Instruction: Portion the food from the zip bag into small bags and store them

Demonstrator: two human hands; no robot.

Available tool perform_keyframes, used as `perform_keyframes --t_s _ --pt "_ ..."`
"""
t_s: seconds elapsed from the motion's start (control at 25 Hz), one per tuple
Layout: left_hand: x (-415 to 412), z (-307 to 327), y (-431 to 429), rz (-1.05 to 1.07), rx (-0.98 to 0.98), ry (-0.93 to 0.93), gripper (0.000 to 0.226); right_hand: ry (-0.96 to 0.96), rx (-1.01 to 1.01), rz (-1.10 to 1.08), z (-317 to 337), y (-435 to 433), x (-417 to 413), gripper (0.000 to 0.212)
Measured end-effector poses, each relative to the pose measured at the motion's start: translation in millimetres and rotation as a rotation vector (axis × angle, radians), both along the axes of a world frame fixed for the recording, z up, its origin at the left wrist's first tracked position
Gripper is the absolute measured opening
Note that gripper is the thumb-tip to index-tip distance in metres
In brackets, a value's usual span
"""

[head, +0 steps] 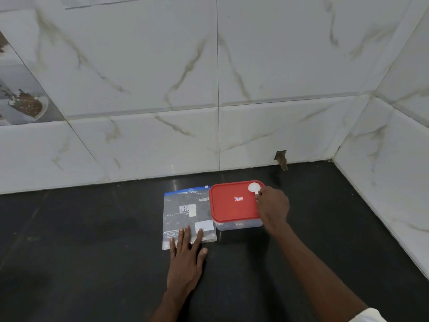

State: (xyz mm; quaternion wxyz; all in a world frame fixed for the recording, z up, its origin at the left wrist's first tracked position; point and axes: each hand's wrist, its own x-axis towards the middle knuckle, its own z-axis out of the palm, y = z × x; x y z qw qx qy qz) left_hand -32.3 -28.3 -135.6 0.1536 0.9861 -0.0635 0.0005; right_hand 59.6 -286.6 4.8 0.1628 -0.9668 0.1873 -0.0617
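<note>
The work surface is a black countertop (pixel 92 252) set in a corner of white marble-pattern tiled wall (pixel 162 77); a chipped hole (pixel 281 159) shows at the wall's base. The zip bag (pixel 185 212) lies flat on the countertop, just beside a red-lidded container (pixel 229 210) on its right. The left hand (pixel 185 261) rests flat, fingers straight and spread, on the bag's near edge; the right hand (pixel 272 205) pinches the handle of a white plastic spoon (pixel 253 187), whose bowl lies on the lid's far right corner.
</note>
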Motion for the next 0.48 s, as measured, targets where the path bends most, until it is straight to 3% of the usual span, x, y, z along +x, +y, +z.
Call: perform_keyframes --t_s 0.28,0.48 --pt "-2 3 -2 0.009 -0.001 0.014 0.075 0.047 -0.063 0.033 -7 1 -4 0.028" --pt "-1 6 2 0.085 -0.25 -0.011 0.082 -0.008 -0.004 0.069 -11 -3 -9 0.033"
